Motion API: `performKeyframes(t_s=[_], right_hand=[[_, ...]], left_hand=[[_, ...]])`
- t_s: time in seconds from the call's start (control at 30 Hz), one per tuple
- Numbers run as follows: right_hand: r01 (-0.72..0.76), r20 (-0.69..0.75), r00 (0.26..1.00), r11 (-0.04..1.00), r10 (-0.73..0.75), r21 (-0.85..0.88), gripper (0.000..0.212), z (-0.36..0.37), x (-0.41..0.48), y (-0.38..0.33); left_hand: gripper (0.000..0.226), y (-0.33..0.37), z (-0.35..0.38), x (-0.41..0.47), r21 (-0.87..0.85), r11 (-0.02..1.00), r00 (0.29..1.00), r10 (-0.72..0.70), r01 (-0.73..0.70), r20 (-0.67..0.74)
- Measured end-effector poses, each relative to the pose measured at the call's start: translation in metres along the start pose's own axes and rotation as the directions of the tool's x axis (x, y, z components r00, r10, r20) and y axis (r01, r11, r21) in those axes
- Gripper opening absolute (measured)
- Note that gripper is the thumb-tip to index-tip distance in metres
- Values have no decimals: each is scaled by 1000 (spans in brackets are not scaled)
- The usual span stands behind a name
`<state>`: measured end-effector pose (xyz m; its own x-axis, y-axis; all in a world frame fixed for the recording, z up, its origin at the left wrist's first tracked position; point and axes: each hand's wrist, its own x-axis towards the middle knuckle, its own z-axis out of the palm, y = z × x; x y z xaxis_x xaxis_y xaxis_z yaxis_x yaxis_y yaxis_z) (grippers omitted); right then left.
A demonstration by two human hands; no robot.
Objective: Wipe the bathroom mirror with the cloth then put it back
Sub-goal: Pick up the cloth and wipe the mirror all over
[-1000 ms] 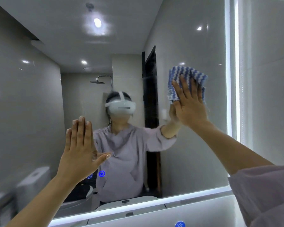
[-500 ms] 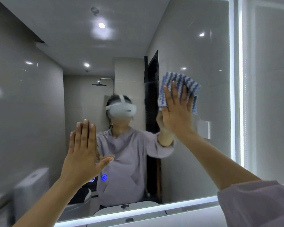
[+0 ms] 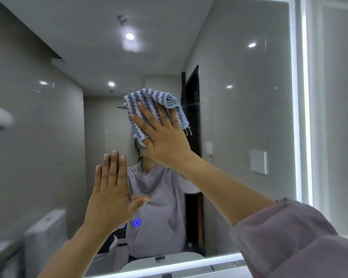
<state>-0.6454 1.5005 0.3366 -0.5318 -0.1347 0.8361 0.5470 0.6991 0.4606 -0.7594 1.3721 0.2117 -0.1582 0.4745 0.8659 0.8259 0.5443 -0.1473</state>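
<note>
Your right hand (image 3: 167, 141), fingers spread flat, presses against the mirror (image 3: 239, 97) at its centre, pinning the cloth (image 3: 147, 101) so the whole palm drives the wipe. Your left hand (image 3: 113, 195), fingers straight and together, lies lower-left of centre, likely bracing, above the mirror's blue touch icon (image 3: 137, 222).

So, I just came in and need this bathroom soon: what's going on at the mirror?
Someone is wiping the mirror. Their right hand presses a blue-and-white striped cloth flat against the glass near the middle. The left hand is raised flat, lower and to the left, holding nothing; whether it touches the glass is unclear. The cloth is not yet put back.
</note>
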Motion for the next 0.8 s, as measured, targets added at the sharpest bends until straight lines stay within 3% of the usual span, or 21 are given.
performKeyframes(t_s=[0.23,0.47,0.63,0.8], right_hand=[[48,-64,997,999,-47,22,53,-3,2,35],[-179,-73,981,984,180,21,58,-8,-14,101],[-390,-21,921,918,389,-70,59,-6,-41,161],[-508,-12,861,861,508,-35,62,-7,-61,182]], left_hand=[[111,0,0,0,-12,1000,1000,8,-8,-14],[111,0,0,0,-20,1000,1000,7,-8,-25],[111,1,-2,0,-30,999,1000,9,-9,-13],[110,0,-1,1,-38,999,1000,-2,2,-4]])
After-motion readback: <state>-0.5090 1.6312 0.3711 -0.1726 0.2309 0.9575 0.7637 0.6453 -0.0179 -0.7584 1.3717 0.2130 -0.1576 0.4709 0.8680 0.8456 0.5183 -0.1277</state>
